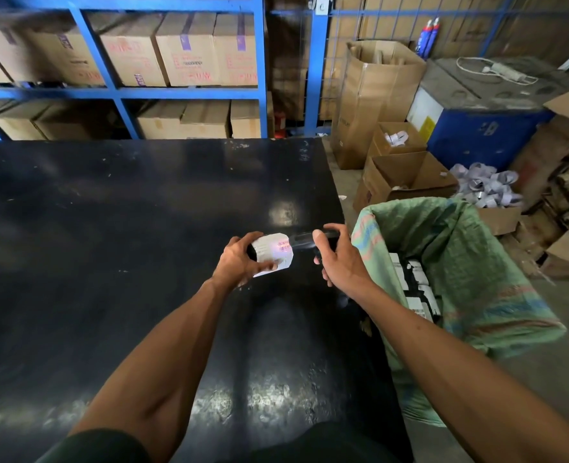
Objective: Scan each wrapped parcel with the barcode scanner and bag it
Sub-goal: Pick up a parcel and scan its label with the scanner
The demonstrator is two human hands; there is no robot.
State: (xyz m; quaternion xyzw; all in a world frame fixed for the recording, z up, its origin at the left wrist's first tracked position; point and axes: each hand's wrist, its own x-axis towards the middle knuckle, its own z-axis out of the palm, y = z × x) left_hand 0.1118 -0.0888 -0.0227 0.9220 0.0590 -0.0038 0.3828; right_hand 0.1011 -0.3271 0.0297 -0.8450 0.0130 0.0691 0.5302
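Mid-scan, by the look of it. Left hand (239,260) wrapped around a small parcel (273,253), label side up, thumb pressed on its near edge. Right hand (338,259) clenched on the black barcode scanner (310,238), nose almost touching the label at 3 o'clock of the parcel; pinkish-red glow across the printed barcode. Both held just above the black table (126,228), glossy, scuffed, otherwise bare. At 3 o'clock of the scanner, a green woven sack (460,262), mouth slumped open, thin pink and blue stripes, already holding several dark wrapped parcels (416,285) with white labels. Seemingly late in the batch: no unscanned parcels in view, this one left to bag.
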